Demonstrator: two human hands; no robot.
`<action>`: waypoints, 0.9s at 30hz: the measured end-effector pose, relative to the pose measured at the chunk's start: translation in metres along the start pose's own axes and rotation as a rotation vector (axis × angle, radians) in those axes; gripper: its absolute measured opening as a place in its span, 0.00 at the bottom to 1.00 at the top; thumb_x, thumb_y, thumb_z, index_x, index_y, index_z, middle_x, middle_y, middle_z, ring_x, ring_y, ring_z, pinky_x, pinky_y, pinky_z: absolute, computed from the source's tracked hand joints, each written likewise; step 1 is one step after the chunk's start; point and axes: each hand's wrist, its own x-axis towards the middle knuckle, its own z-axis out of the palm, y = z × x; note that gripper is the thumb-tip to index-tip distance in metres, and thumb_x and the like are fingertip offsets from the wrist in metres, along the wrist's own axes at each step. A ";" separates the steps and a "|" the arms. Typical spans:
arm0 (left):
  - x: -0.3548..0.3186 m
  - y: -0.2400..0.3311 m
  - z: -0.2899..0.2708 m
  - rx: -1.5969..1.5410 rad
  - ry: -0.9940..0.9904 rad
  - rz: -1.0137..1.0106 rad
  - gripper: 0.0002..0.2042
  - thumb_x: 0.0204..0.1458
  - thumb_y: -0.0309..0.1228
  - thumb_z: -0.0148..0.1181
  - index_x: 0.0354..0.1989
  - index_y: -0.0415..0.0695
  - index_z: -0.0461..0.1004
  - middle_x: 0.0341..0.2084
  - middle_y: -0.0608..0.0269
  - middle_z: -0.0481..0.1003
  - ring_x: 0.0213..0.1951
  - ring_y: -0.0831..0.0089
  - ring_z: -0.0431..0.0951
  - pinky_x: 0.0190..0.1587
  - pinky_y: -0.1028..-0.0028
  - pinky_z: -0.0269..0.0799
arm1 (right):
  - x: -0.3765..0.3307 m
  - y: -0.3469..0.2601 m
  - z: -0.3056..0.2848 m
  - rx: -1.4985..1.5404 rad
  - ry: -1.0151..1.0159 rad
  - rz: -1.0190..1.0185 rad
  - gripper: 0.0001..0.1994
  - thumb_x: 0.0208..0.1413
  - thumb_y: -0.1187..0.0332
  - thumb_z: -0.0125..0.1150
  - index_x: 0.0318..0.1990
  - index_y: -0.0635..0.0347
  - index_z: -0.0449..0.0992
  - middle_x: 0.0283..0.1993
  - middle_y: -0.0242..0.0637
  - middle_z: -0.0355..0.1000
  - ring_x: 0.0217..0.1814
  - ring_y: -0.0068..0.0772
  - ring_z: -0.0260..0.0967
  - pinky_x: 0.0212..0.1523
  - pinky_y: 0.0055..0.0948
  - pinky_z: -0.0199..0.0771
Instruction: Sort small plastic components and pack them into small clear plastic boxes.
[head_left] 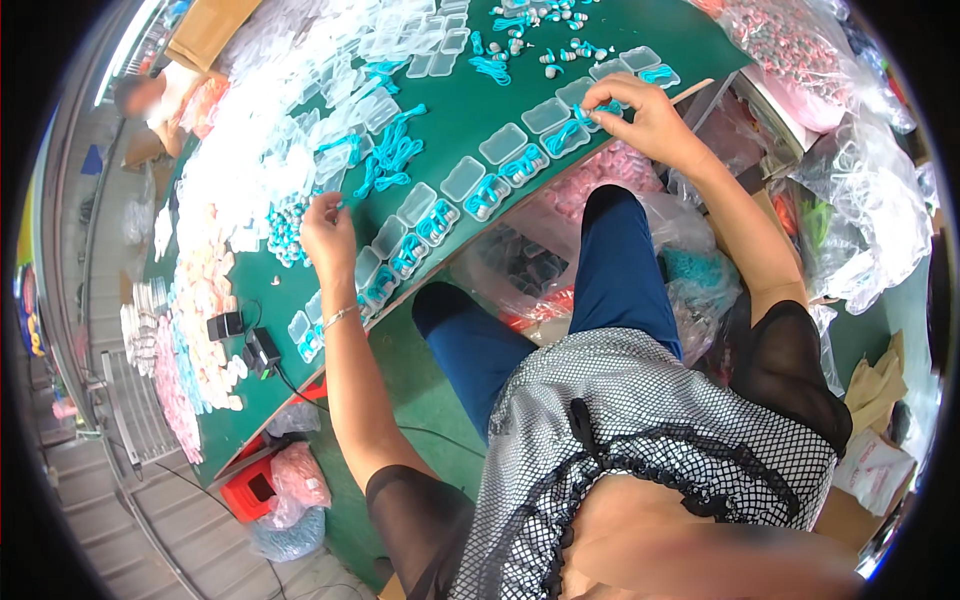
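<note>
Her right hand [648, 118] pinches a teal cord [590, 112] over a clear case [565, 138] in the row [440, 215] along the table edge [300, 400]; the left hand [328, 232] nips something small beside the teal pile [285, 232], within easy reach.

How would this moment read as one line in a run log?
left hand: pinching teal cord above the table | right hand: pressing teal cord into a clear box | row of clear boxes along table edge

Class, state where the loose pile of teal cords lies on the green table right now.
In the head view the loose pile of teal cords lies mid-table on the green table, beyond the row of clear plastic cases, between the left hand and right hand.
</note>
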 end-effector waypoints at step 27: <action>-0.029 0.200 0.136 -0.298 -0.214 0.631 0.09 0.39 0.19 0.66 0.31 0.40 0.75 0.29 0.54 0.76 0.31 0.55 0.78 0.33 0.63 0.74 | -0.015 0.012 0.024 -0.394 0.047 -0.148 0.05 0.45 0.71 0.64 0.31 0.52 0.77 0.39 0.28 0.71 0.48 0.35 0.67 0.52 0.38 0.60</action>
